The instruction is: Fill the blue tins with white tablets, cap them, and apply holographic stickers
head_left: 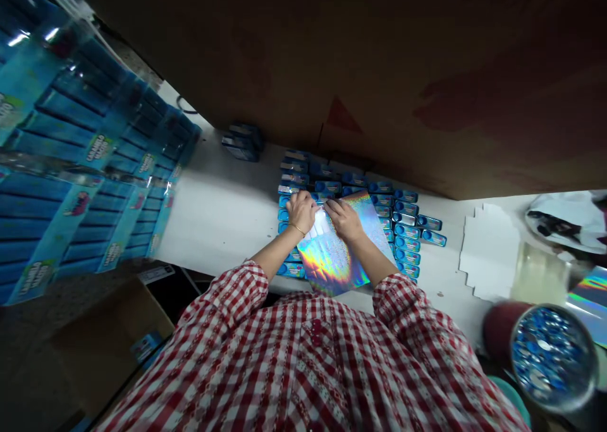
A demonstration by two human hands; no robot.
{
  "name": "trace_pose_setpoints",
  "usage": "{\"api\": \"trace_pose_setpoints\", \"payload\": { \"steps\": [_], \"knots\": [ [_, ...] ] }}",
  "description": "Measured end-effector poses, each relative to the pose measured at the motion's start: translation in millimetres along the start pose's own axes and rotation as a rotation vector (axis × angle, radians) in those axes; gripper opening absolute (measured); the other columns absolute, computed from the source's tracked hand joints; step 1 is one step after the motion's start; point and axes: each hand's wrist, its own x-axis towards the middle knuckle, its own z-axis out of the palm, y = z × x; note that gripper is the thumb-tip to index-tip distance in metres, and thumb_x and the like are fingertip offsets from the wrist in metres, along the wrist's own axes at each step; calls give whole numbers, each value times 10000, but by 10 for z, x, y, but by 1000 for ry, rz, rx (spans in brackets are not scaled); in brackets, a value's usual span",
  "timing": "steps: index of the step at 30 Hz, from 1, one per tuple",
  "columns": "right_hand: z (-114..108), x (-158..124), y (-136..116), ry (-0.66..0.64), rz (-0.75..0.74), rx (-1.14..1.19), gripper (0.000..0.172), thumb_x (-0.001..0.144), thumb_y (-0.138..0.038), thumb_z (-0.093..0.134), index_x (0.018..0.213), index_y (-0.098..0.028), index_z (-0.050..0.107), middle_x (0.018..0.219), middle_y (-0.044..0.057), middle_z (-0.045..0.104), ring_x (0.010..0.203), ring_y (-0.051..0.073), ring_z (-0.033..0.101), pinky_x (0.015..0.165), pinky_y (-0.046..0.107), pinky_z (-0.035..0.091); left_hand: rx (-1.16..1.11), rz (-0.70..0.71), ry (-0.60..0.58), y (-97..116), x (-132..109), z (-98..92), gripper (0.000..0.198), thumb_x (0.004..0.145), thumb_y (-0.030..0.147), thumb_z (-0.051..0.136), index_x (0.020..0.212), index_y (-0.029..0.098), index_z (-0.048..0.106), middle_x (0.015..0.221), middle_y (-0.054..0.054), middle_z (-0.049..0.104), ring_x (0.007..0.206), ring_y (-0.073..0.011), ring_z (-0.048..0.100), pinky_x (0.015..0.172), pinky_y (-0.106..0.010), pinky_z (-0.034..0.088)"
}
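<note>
An iridescent, shiny sheet (332, 261) lies tilted over rows of small blue boxes with rounded ends (406, 245). My right hand (345, 220) is on the sheet's upper part, its bent fingers gripping near the top left edge. Just to the left, my left hand (302, 212), with a thin bracelet at the wrist, has its fingers drawn together by the sheet's upper left edge. What sits between those fingertips is too small to make out. Both hands are close together above the boxes, and the sheet hides several of the boxes under it.
A large brown cardboard box (294, 59) looms behind the rows. Wrapped stacks of blue packs (95, 147) stand left. A few dark blue packs (241, 142) sit at the back. To the right are white paper pieces (488, 252) and a round tub of blue-silver pieces (552, 356).
</note>
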Motion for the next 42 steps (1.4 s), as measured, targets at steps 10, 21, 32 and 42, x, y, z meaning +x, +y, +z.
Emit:
{"api": "trace_pose_setpoints", "payload": {
  "steps": [10,21,32,42],
  "knots": [
    [-790,-210,-246,145,226,354,156,861,-203,467,823,-173,616,961,97,616,879,200,550,793,331,451,-87,43,41,-17,-16,77,107,797,261,587,735,204,653,1152,-88,571,1091,-293,443,846,-437,336],
    [-781,325,-480,161,811,1302,226,636,-395,608,671,-172,586,552,-30,531,513,102,504,441,206,390,-1262,-275,55,-277,-289,-205,407,777,483,585,1049,181,612,985,-77,664,897,-180,620,738,-290,450],
    [-229,620,-915,294,872,1133,244,661,-413,638,605,-178,609,566,-13,571,551,123,506,545,247,395,-1333,-513,394,-654,-199,-328,282,591,195,694,853,154,599,691,9,608,629,-92,549,604,-218,415],
    [53,829,-942,226,731,357,218,832,-289,540,700,-177,673,772,65,643,775,197,528,745,312,351,-1227,-557,492,-882,-65,-143,284,601,147,641,875,158,566,637,37,593,608,-94,547,688,-240,436]
  ]
}}
